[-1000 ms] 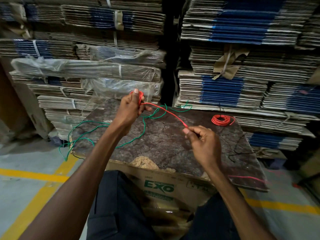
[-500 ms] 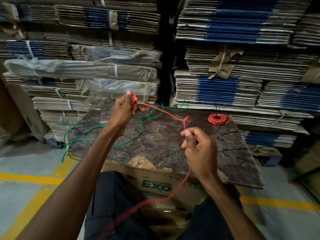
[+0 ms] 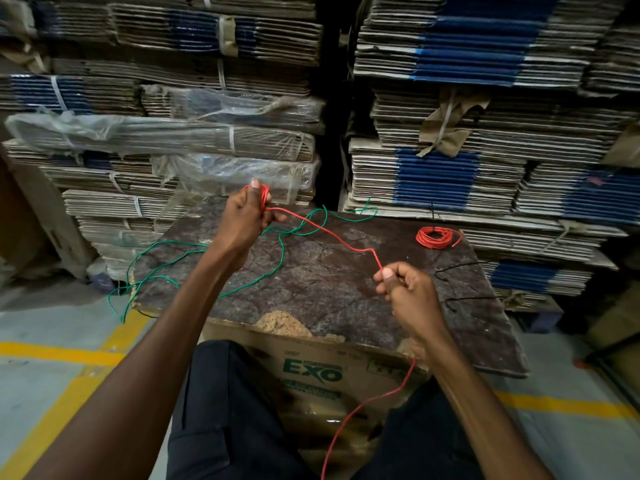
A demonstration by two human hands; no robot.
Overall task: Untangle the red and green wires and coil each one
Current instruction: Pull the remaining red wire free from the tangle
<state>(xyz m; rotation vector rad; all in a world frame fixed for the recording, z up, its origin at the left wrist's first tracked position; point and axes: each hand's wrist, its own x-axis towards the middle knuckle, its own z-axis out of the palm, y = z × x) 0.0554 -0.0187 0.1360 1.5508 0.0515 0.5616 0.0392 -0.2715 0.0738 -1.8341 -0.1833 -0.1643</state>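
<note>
Right hand (image 3: 412,299) now lower, red wire (image 3: 332,233) taut from left hand (image 3: 244,220).

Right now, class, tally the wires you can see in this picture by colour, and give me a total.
Red: 2, the red wire stretched between the left hand and the right hand, and a finished red coil lying on the board.
Green: 1, the green wire lying loose across the board.
Black: 1, a thin black wire at the board's right edge.
Total: 4
</note>
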